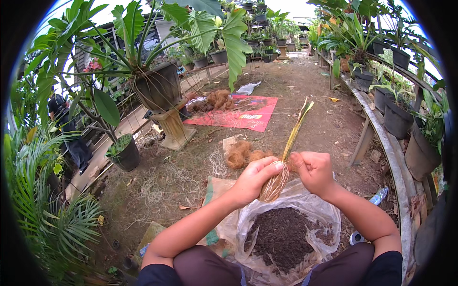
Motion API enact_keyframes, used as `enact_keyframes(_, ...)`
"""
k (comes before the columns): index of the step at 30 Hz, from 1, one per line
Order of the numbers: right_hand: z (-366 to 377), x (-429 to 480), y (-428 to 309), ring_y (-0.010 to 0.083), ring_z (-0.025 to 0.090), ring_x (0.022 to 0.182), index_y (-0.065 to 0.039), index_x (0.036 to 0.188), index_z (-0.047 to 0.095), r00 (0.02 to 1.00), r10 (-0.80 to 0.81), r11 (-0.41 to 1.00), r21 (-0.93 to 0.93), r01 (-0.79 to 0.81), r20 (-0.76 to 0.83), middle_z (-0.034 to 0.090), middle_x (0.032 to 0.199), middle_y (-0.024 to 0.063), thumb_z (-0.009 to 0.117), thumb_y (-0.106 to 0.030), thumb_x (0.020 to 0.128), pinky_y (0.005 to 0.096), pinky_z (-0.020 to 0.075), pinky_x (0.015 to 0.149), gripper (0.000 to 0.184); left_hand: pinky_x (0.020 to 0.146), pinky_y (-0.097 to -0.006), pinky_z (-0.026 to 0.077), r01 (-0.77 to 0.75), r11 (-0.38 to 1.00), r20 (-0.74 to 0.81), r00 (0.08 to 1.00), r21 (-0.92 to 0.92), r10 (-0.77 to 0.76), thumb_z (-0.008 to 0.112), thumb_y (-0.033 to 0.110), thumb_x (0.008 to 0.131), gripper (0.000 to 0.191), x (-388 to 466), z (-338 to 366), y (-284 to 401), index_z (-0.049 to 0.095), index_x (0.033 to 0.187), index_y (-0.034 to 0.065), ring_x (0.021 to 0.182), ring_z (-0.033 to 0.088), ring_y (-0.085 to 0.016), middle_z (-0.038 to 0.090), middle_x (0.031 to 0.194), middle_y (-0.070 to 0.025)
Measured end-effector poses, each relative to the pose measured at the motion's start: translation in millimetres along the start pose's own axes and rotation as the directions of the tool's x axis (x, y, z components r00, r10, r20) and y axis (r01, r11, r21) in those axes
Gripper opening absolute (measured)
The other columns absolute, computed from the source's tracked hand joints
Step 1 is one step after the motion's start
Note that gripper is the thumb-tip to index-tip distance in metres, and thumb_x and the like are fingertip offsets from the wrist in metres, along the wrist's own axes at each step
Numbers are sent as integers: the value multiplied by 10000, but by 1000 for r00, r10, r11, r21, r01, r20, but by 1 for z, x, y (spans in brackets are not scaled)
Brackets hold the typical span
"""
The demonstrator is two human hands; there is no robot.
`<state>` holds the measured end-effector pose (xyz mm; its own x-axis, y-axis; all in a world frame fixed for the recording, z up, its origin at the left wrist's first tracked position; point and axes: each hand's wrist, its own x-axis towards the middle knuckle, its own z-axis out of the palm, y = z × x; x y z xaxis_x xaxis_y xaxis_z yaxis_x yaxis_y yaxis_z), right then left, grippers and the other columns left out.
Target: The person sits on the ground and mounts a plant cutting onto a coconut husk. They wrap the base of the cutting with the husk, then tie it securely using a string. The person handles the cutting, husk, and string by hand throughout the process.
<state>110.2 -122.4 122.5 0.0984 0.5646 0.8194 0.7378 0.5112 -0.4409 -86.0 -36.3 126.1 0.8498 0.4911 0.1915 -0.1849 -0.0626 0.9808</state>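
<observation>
My left hand (pixel 256 178) is wrapped around an oval root ball (pixel 274 187) of brown fibre, bound with many turns of pale string. A plant's long, yellow-green leaf stalk (pixel 297 125) rises from its top, tilted to the right. My right hand (pixel 315 171) is closed in a fist beside the neck of the ball, gripping a thin strand of the string; the part inside the fingers is hidden. Both hands are above a clear plastic bag (pixel 331 211) with its mouth open, holding dark crumbly soil (pixel 281 236) between my knees.
Hollow clumps of coconut fibre (pixel 236 159) and tangled string (pixel 171 189) lie on the ground. More fibre (pixel 220 99) rests on a red banner (pixel 250 121). A potted plant (pixel 159 85) stands on a pedestal at left. A bench (pixel 375 114) with pots runs along the right. A person (pixel 64 118) is at far left.
</observation>
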Motion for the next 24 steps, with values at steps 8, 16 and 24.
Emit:
enact_keyframes(8, 4, 4, -4, 355, 533, 485, -28, 646, 579, 998, -57, 991, -122, 61, 36, 526, 576, 162, 629, -261, 1036, 440, 388, 480, 457, 911, -255, 460, -144, 989, -149, 978, 30, 147, 560, 296, 1071, 345, -1, 8, -9, 581, 1264, 11, 1021, 569, -70, 629, 1131, -21)
enact_keyframes(16, 26, -29, -1, 435, 649, 632, -22, 699, 654, 941, 112, 993, -80, -91, 320, 623, 645, 210, 593, -232, 1003, 505, 507, 580, 376, 1051, -425, 534, -148, 937, -127, 985, -315, 113, 475, 256, 1083, 386, 4, 5, -6, 457, 1340, -31, 1158, 668, -295, 655, 1291, -206)
enact_keyframes(24, 38, -28, -12, 413, 670, 624, -8, 673, 658, 927, 122, 951, -310, -7, 353, 660, 664, 207, 609, -216, 970, 502, 541, 605, 366, 892, -429, 610, -212, 907, -389, 919, -364, 58, 282, 597, 1091, 543, 11, 3, -16, 395, 1282, 102, 1004, 716, -287, 681, 1141, -192)
